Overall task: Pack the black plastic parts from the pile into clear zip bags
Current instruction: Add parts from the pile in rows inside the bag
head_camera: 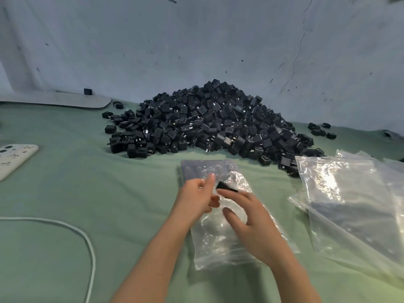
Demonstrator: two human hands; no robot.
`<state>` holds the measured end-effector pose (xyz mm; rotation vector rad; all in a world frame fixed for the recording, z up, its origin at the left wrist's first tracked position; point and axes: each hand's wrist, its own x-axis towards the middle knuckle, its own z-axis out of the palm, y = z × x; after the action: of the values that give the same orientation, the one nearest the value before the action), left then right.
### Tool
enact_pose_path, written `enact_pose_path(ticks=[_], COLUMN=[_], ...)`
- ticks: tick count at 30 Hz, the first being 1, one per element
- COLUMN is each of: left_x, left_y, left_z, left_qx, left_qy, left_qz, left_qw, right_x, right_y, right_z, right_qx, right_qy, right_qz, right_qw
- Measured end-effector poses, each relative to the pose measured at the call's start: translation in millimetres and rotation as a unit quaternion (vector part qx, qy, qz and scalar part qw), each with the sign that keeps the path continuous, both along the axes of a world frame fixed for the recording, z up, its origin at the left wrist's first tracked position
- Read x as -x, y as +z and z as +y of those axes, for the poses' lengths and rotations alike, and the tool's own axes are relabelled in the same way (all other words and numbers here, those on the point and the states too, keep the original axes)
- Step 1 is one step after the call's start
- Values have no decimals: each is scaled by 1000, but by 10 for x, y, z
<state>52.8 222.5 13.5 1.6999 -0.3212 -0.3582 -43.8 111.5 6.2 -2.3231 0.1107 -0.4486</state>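
Note:
A large pile of black plastic parts (207,121) lies on the green cloth against the wall. In front of it a clear zip bag (218,241) lies flat. My left hand (196,197) pinches the bag's edge near its middle. My right hand (247,215) holds a single black part (225,186) at its fingertips, right at the bag. Whether the part is inside the bag or on top of it I cannot tell.
A stack of clear zip bags (354,202) lies to the right. A white cable (87,237) curves across the cloth at the lower left, and a white phone (13,158) sits at the left edge. Loose black parts (321,130) are scattered around the pile.

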Motion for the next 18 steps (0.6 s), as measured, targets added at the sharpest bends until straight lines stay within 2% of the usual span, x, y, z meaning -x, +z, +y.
enact_pose_path(ticks=[2, 3, 5, 7, 8, 9, 18], left_x=[111, 173, 299, 372, 389, 397, 355], left_y=[-55, -100, -207, -322, -358, -368, -227], left_z=[62, 87, 125, 136, 143, 144, 116], left_qx=[-48, -82, -185, -293, -324, -332, -221], left_qy=[-8, -43, -167, -262, -275, -269, -207], left_qz=[-88, -139, -211, -249, -261, -271, -197], left_qw=[995, 986, 945, 885, 867, 863, 932], right_x=[111, 156, 233, 298, 331, 364, 537], right_y=[28, 42, 77, 99, 107, 115, 122], right_z=[-38, -48, -32, -10, 7, 25, 61], right_qx=[-77, -136, -244, -299, -310, -315, -325], right_qy=[-39, -48, -44, -30, -20, -12, 6], right_qz=[-30, -48, -68, -66, -64, -61, -53], right_qw=[996, 988, 966, 951, 948, 947, 944])
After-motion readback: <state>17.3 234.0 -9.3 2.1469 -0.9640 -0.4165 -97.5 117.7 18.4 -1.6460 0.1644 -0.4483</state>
